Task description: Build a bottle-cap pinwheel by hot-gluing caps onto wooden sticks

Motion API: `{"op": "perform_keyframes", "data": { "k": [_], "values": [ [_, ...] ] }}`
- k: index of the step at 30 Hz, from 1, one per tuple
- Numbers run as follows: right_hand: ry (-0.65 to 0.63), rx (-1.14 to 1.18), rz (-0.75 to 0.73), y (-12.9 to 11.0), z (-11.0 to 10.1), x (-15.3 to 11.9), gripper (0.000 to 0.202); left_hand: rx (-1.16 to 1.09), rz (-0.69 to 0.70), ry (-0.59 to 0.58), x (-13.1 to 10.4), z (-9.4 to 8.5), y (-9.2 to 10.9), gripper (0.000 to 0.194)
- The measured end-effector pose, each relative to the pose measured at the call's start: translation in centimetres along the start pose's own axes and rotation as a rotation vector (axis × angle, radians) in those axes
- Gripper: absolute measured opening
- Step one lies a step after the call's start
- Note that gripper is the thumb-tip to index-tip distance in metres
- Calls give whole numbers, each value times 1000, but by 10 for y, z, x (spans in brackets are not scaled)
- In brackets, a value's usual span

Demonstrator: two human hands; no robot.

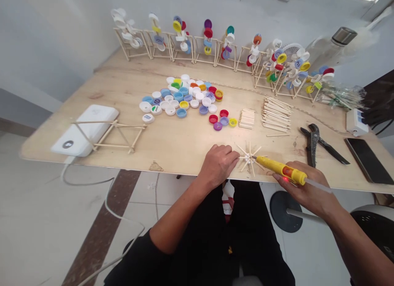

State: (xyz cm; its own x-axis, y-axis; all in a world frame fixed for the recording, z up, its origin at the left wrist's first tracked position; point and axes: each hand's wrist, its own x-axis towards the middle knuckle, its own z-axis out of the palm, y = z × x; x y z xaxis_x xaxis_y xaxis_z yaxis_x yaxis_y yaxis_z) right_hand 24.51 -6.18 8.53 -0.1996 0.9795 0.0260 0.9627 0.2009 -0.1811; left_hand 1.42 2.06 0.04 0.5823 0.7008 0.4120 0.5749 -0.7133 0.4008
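At the table's near edge lies a wheel of thin wooden sticks point(248, 158), spread like a star around a whitish centre. My left hand point(219, 164) is closed, thumb and fingers pinching the end of one stick on the wheel's left side. In my right hand point(314, 191) is a yellow glue gun point(272, 165) with a red light glowing and a clear glue stick out of its back. Its nozzle points left at the wheel's centre, touching or very close to it. A single loose stick point(278, 135) lies beyond the gun.
Bottle caps point(181, 98) lie heaped mid-table. Short sticks point(246, 118) and longer sticks point(276, 114) are piled rightward, near black pliers point(312, 144) and a phone point(371, 159). A stick frame point(115, 145) leans over a white power bank point(88, 128). Cap-covered stick wheels point(207, 41) line the wall.
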Motion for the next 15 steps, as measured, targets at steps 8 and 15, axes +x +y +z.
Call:
{"op": "perform_keyframes", "data": {
  "k": [8,15],
  "values": [
    [5,1,30,2,1,0,32,-20,-6,3,0,-1,1,21],
    [-12,4,37,2,0,-2,33,-19,-3,6,-1,0,0,22]
  ]
}}
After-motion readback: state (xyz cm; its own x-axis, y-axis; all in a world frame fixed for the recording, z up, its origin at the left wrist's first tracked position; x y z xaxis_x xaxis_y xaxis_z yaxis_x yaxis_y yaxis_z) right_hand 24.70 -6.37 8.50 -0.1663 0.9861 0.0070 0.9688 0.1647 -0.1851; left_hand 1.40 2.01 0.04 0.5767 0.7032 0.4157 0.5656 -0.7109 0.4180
